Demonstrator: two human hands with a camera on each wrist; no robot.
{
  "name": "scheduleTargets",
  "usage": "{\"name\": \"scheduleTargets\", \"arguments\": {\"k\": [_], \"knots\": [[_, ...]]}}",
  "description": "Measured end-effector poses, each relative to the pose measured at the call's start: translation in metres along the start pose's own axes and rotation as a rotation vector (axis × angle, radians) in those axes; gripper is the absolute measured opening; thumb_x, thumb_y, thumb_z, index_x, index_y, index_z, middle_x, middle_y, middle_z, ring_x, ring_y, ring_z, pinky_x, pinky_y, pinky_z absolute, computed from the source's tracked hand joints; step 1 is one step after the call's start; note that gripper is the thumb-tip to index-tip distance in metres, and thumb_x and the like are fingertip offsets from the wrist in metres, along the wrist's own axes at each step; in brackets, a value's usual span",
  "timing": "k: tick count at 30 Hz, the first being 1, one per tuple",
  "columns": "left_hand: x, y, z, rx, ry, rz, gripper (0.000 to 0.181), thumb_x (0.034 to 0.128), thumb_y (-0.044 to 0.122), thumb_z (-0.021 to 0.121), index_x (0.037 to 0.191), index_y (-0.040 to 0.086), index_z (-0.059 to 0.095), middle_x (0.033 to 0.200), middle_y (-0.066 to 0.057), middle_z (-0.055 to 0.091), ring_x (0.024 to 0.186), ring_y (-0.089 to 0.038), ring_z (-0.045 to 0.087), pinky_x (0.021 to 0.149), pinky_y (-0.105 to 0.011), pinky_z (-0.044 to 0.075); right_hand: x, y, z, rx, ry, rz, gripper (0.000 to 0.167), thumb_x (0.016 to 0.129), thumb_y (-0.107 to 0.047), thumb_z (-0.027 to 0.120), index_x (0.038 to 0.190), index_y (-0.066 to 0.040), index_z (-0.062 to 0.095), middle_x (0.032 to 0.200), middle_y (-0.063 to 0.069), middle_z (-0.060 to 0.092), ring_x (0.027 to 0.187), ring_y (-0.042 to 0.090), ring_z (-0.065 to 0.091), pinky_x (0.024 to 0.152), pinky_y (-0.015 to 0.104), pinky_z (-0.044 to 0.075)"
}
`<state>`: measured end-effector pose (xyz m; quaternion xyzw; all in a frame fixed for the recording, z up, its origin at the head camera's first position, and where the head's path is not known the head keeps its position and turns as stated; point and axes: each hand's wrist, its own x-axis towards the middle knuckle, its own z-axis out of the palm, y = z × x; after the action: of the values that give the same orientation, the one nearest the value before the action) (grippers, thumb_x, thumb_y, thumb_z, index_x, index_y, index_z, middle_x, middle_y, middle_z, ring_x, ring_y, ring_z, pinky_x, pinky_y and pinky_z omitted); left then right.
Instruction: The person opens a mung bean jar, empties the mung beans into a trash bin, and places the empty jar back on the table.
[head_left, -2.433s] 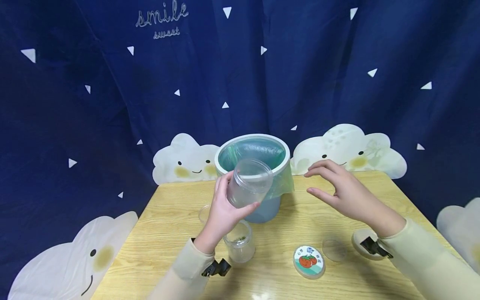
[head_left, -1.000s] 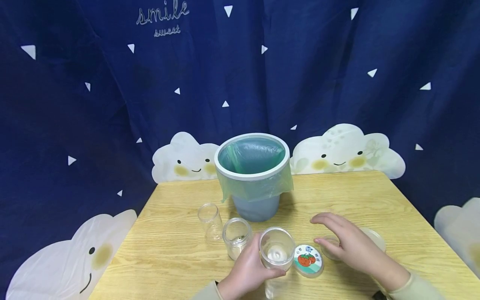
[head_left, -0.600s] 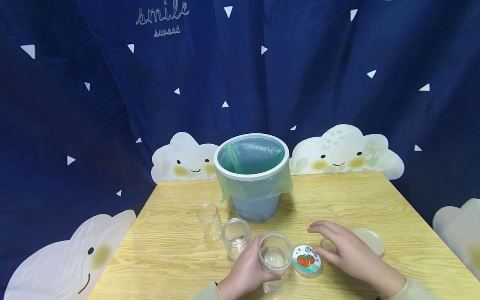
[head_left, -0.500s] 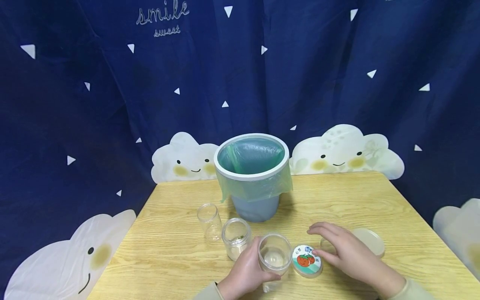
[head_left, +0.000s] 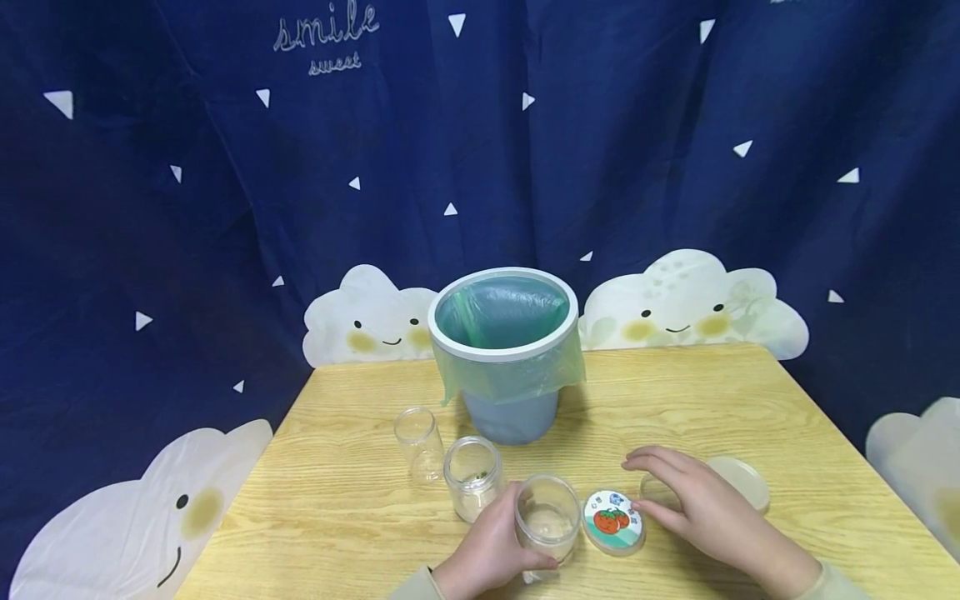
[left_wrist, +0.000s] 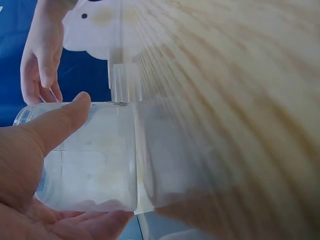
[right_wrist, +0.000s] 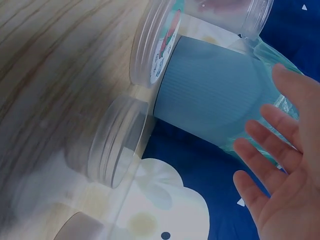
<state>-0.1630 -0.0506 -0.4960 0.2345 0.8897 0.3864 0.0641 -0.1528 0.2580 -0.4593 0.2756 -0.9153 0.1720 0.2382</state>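
A clear plastic jar (head_left: 547, 521) stands upright near the front of the table, and my left hand (head_left: 487, 550) grips its side, thumb in front. In the left wrist view the jar (left_wrist: 95, 155) has its base close to the tabletop; whether it touches I cannot tell. My right hand (head_left: 705, 512) hovers with spread, relaxed fingers over the lids, holding nothing. Beside the jar lies a round lid with a tomato picture (head_left: 613, 523). Partly hidden behind the right hand are a clear lid (head_left: 651, 488) and a paler lid (head_left: 742, 482).
Left of the held jar stands another clear jar (head_left: 472, 492) with small dark bits inside. Farther left is a slim clear container (head_left: 417, 442). A grey-blue bin (head_left: 513, 417) with a green liner (head_left: 513, 379) stands behind them. A dark blue curtain (head_left: 420, 125) hangs at the back.
My left hand has brought the jar from the bin's mouth down to the table front and turned it upright. My right hand has come down near the lids.
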Motion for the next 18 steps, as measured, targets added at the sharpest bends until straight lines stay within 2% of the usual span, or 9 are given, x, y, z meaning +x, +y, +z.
{"name": "scheduleTargets", "arguments": {"k": [8, 14, 18], "knots": [[-0.0009, -0.0004, -0.0002, -0.04, 0.006, 0.003, 0.087, 0.0667, 0.026, 0.098, 0.136, 0.005, 0.049, 0.13, -0.011, 0.063, 0.122, -0.032, 0.062, 0.106, -0.042, 0.051, -0.0006, 0.0015, 0.0016, -0.009, 0.009, -0.005, 0.05, 0.076, -0.026, 0.092, 0.12, -0.027, 0.069, 0.122, -0.013, 0.067, 0.11, 0.013, 0.068, 0.088, 0.04, 0.06], [-0.0005, -0.0009, 0.0006, -0.06, 0.007, -0.017, 0.083, 0.0672, 0.024, 0.098, 0.131, 0.002, 0.05, 0.126, -0.014, 0.064, 0.12, -0.035, 0.063, 0.105, -0.043, 0.051, -0.0005, 0.002, 0.0022, -0.019, 0.022, -0.021, 0.051, 0.075, -0.026, 0.092, 0.12, -0.027, 0.069, 0.122, -0.013, 0.067, 0.11, 0.011, 0.068, 0.088, 0.036, 0.058], [-0.0006, -0.0011, -0.0011, -0.061, -0.004, -0.028, 0.081, 0.0686, 0.024, 0.097, 0.13, 0.001, 0.05, 0.123, -0.011, 0.063, 0.117, -0.031, 0.063, 0.104, -0.041, 0.051, -0.0009, 0.0025, 0.0021, -0.011, 0.016, -0.017, 0.05, 0.076, -0.025, 0.092, 0.12, -0.027, 0.069, 0.122, -0.011, 0.068, 0.109, 0.012, 0.068, 0.087, 0.038, 0.059]]}}
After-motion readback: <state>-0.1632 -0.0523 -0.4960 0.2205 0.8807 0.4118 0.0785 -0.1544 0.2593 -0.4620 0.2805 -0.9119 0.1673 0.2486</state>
